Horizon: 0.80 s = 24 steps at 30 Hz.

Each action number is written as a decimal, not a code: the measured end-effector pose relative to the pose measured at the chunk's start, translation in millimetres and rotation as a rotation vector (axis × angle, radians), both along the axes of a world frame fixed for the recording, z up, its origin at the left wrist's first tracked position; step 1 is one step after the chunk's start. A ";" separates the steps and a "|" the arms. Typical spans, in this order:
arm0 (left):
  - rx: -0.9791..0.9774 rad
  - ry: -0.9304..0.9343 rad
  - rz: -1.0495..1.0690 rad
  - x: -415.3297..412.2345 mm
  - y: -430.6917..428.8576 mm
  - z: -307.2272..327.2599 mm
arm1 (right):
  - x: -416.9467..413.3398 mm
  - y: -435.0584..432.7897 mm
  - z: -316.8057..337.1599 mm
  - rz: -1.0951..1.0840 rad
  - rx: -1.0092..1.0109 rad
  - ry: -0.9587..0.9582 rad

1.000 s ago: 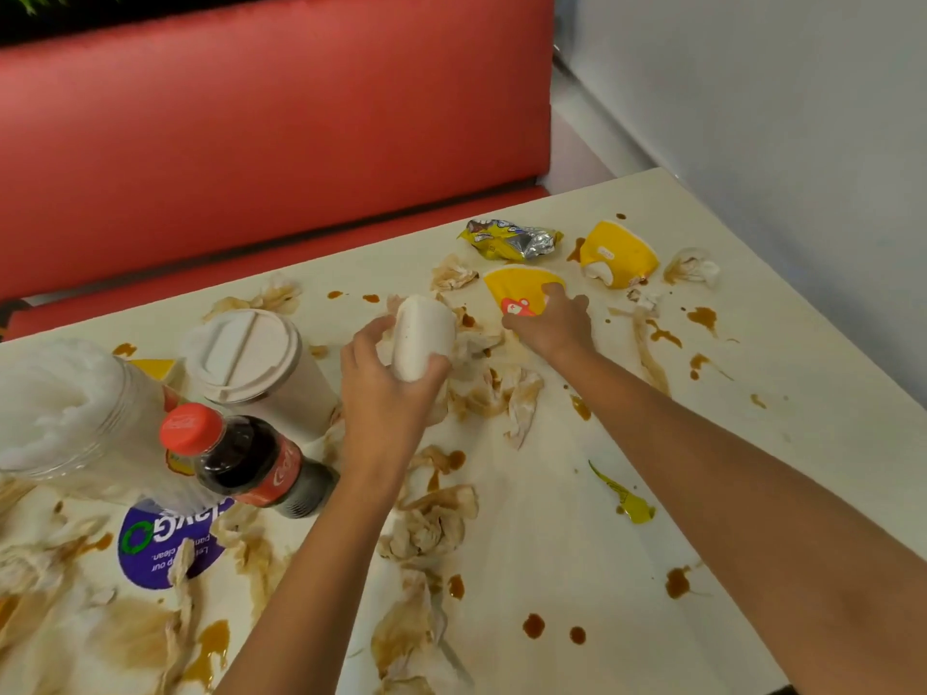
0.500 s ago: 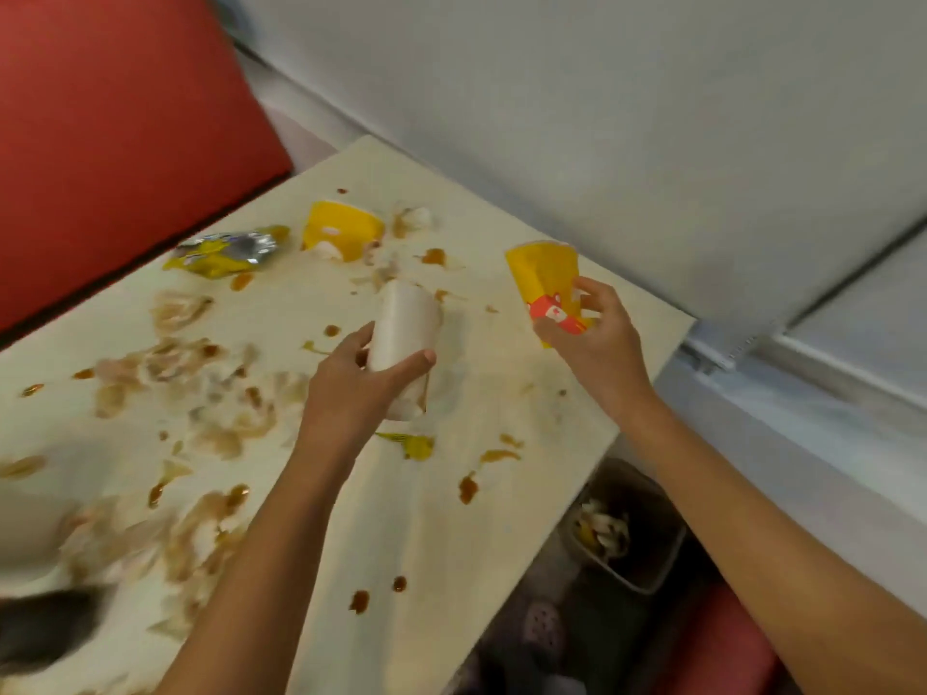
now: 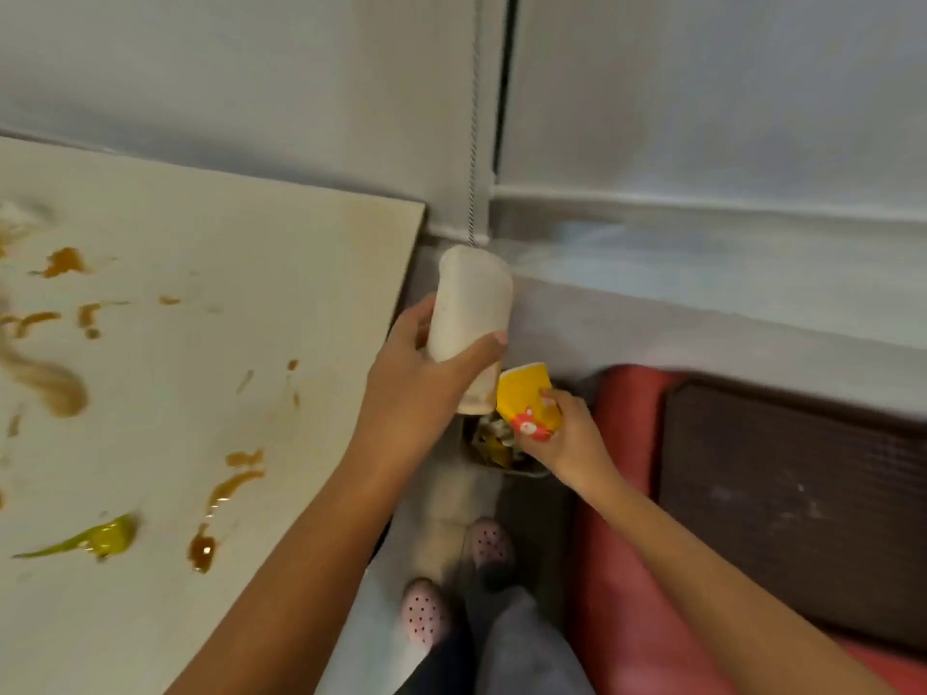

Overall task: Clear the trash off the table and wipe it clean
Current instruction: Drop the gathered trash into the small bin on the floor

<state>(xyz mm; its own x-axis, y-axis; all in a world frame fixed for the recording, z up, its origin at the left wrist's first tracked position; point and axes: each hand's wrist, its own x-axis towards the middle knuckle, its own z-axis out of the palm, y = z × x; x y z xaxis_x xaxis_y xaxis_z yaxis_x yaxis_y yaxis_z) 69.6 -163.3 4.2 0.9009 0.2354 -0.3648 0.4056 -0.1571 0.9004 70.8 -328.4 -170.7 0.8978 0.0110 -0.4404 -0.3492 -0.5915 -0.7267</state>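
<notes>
Head view looks past the right edge of the desk (image 3: 261, 233) down to the floor. The left hand (image 3: 416, 388) has its fingers (image 3: 481, 343) wrapped round one white paper cup (image 3: 471, 303), held just off that edge near the far corner. The right hand (image 3: 567, 443) pinches one crumpled yellow cup (image 3: 524, 393) just beside it. Both hang above one bin (image 3: 531, 473), mostly hidden by the hands, its trash blurred. Two pink shoes (image 3: 424, 611) stand near it, beside a red seat (image 3: 617, 519). The desk carries several brown splashes (image 3: 236, 484) and one yellow-green smear (image 3: 100, 539); its left side is cut off.
</notes>
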 end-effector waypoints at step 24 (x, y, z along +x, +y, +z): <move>0.296 0.505 -0.130 36.7 -73.7 -268.1 | 22.7 -62.0 -123.9 -0.064 -0.002 0.298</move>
